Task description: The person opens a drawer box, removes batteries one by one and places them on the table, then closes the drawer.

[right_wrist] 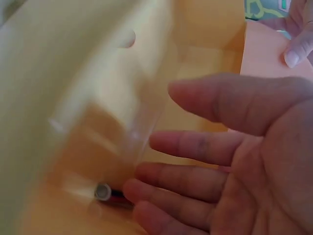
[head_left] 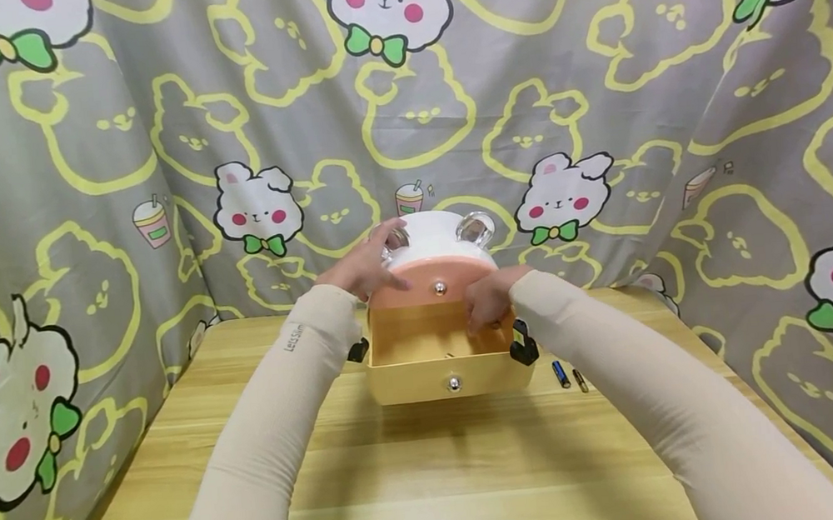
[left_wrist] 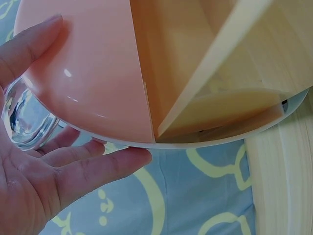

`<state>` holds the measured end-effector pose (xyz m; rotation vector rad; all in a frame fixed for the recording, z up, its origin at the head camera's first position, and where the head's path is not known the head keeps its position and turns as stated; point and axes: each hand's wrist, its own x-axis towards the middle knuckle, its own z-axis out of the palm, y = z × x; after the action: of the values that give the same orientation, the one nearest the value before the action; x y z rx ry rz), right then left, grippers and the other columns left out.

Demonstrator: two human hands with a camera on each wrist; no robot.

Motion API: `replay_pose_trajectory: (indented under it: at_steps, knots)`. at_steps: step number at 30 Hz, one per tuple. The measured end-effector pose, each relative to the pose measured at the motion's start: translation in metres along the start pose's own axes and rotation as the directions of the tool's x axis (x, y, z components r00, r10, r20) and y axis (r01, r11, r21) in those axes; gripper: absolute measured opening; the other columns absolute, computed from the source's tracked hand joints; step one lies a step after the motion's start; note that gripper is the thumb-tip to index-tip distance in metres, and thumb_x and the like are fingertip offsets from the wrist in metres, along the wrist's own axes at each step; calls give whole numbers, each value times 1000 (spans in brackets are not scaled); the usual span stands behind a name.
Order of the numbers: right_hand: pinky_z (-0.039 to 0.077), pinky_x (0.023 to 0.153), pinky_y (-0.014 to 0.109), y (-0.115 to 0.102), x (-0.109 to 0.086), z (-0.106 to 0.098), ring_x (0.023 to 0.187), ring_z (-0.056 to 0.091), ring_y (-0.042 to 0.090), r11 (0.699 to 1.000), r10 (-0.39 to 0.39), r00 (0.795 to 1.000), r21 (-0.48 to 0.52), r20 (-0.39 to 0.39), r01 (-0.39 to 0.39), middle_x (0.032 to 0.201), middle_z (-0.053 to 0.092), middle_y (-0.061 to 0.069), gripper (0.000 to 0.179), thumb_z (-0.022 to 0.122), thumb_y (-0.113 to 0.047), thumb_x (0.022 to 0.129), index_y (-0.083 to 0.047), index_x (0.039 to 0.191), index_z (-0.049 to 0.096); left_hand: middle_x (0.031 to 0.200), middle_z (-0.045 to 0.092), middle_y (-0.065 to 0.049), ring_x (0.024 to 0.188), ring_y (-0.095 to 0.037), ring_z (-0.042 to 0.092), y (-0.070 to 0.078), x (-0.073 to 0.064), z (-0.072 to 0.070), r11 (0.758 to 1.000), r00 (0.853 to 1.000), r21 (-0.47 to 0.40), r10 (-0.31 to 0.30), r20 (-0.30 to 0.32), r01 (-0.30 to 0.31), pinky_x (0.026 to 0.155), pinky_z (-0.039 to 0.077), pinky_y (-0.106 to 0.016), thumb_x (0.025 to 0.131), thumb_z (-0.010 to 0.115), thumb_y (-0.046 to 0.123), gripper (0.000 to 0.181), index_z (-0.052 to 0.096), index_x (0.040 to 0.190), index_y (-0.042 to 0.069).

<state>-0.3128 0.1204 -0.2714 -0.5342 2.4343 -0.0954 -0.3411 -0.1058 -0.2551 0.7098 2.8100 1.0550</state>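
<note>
A rounded white box (head_left: 423, 234) with a pink upper front (head_left: 417, 283) and shiny loops (head_left: 485, 228) at its top corners is stood on the wooden table (head_left: 424, 494), its yellow drawer (head_left: 409, 383) pulled out toward the person; the box is touched by the left hand (head_left: 373, 262), the thumb being laid on the pink front and the other fingers, spread and nearly straight, being set along the white rim, with no clenching seen; the right hand (right_wrist: 254, 166) is lowered into the drawer, its fingers extended, loose and unclenched, beside a battery (right_wrist: 103, 192) lying on the drawer floor, though whether that battery is touched by the fingertips cannot be told; a blue battery (head_left: 561, 374) and a darker battery (head_left: 580, 381) are seen side by side on the table, to the right of the drawer, and a patterned curtain (head_left: 313, 127) is hung behind
</note>
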Motion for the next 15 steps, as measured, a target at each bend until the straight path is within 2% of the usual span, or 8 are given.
replay_pose_trajectory:
  at_steps: [2, 4, 6, 9, 11, 15]
  knots:
    - [32, 50, 23, -1, 1, -2, 52, 36, 10, 999, 23, 999, 32, 32, -24, 58, 40, -3, 20, 65, -20, 90, -6, 76, 64, 136, 41, -6, 121, -28, 43, 0, 0, 0, 1000, 1000, 5, 6, -1, -6, 91, 47, -42, 71, 87, 10, 106, 21, 151, 27]
    - [31, 48, 21, -2, 2, -4, 52, 35, 10, 999, 41, 998, 15, 43, -42, 57, 37, -4, 25, 66, -19, 88, -11, 66, 56, 136, 41, -6, 121, -28, 43, 1, 0, 0, 1000, 1000, 2, 3, -1, -3, 93, 46, -42, 71, 87, 9, 105, 21, 151, 28]
    - [30, 45, 20, -5, 3, -5, 52, 35, 10, 996, 72, 996, -46, 47, -70, 55, 37, -5, 32, 67, -18, 85, -16, 60, 46, 136, 40, -5, 121, -28, 43, 1, -1, 0, 1000, 1000, -6, -5, -2, 5, 90, 48, -42, 71, 87, 9, 104, 22, 150, 30]
    - [30, 45, 19, -9, 3, -4, 50, 37, 8, 981, 126, 991, -151, 39, -119, 54, 39, -5, 34, 69, -20, 79, -17, 56, 45, 138, 39, -4, 122, -28, 42, 1, -1, 1, 1000, 1000, -18, -21, 0, 21, 83, 51, -42, 72, 86, 9, 104, 22, 150, 32]
    - [30, 46, 19, -12, 5, -3, 51, 39, 8, 972, 154, 987, -188, 44, -144, 55, 42, -5, 32, 71, -23, 78, -16, 56, 49, 137, 39, -4, 122, -28, 42, 1, -1, 1, 1000, 1000, -14, -23, 1, 23, 84, 51, -41, 72, 86, 10, 104, 21, 150, 32]
    - [31, 49, 19, -13, 8, -3, 53, 40, 7, 968, 159, 984, -211, 85, -138, 57, 44, -5, 37, 74, -30, 81, -15, 58, 49, 135, 41, -6, 121, -27, 43, 0, -1, 0, 1000, 1000, 4, 7, -6, -7, 98, 42, -41, 72, 86, 9, 104, 22, 151, 28]
